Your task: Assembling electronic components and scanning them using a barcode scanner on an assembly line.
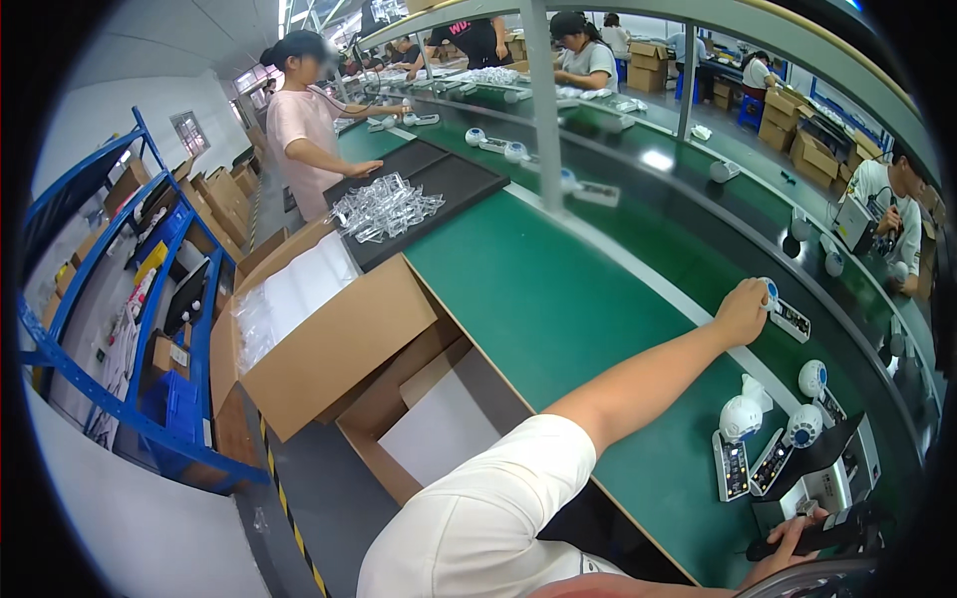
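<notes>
My left arm reaches far forward over the green bench. My left hand [743, 311] is closed on a white camera-like device [791, 321], with a round blue-marked head and an open arm showing a circuit board, over the conveyor side. My right hand [790, 550] is at the lower right, fingers wrapped round a black handheld tool [822, 530], whose exact kind I cannot make out. Near it stands a white and grey fixture [812, 493]. Between the hands lie several similar devices, one a white ball-headed device [741, 419] with its board exposed.
A black tray [469, 179] bears a heap of clear plastic parts [384, 207]. Open cardboard boxes [339, 344] stand left of the green bench [518, 269]. A metal post [544, 110] rises by the conveyor [638, 204]. A co-worker in pink [304, 125] stands at the far left.
</notes>
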A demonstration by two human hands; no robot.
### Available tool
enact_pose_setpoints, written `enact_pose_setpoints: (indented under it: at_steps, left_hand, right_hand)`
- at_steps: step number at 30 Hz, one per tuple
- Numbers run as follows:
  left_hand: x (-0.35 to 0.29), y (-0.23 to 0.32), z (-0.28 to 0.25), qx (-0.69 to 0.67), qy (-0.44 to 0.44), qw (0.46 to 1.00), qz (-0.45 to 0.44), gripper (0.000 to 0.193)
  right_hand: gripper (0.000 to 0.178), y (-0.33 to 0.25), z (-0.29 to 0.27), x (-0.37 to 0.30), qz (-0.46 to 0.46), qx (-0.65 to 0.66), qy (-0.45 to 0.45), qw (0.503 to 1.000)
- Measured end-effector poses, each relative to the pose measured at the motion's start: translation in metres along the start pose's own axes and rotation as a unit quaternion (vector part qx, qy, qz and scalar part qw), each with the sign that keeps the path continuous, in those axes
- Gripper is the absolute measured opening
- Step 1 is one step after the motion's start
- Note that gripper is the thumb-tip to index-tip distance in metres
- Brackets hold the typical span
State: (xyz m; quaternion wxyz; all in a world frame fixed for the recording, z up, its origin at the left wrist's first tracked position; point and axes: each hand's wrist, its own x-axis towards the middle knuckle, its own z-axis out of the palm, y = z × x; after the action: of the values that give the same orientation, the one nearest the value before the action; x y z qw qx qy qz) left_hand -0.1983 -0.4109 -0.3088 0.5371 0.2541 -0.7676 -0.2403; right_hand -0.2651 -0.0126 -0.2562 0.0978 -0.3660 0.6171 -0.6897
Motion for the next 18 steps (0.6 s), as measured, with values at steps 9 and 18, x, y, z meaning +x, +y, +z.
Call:
enact_pose_setpoints:
  at_steps: [9,18]
  left_hand:
    - [-0.009,0.002,-0.010,-0.018,-0.002,0.999,0.027,0.016]
    - [-0.001,0.002,-0.007,-0.025,0.033,0.998,0.050,0.018]
  right_hand:
    - [0.035,-0.004,0.008,-0.003,0.022,-0.059,0.027,0.998]
    - [0.034,0.003,0.005,0.003,0.001,-0.048,0.015,0.999]
